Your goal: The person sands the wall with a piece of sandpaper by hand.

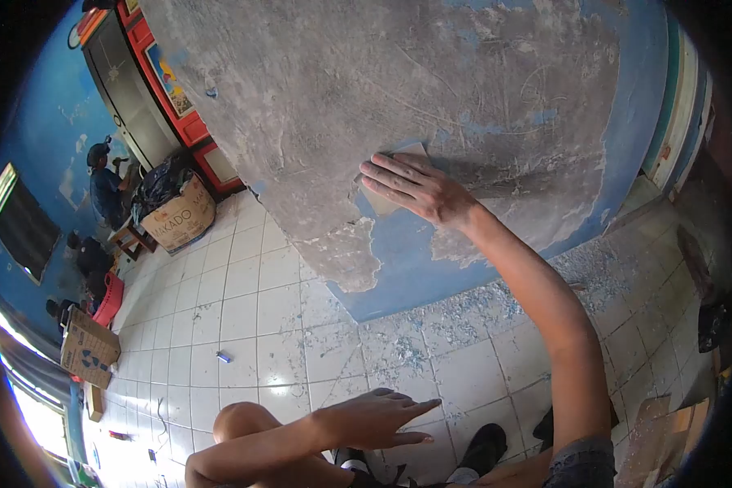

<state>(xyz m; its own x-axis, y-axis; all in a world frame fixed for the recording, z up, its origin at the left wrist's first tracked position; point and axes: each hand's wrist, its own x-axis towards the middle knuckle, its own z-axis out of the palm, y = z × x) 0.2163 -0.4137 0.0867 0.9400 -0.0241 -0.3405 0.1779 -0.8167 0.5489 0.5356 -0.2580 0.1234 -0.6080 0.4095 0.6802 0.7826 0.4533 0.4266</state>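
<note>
The right hand (419, 191) lies flat, fingers extended and slightly apart, pressing a pale sheet (380, 203) against the grey, patchy wall (317, 98). The left hand (370, 421) is palm down above the tiled floor (244, 313), fingers outstretched, thumb apart. Paint flakes (407, 354) lie along the wall's base. One carton (179, 215) appears to read "MAKADO"; print on the second carton (89, 358) is too small to confirm.

Daylight glares through a window (45, 419) at left and gleams on the white tiled floor (236, 317); beyond, a grey door (126, 93) stands beside red panels (142, 39), near a patchy blue wall (49, 114) and wooden stool (128, 234).
</note>
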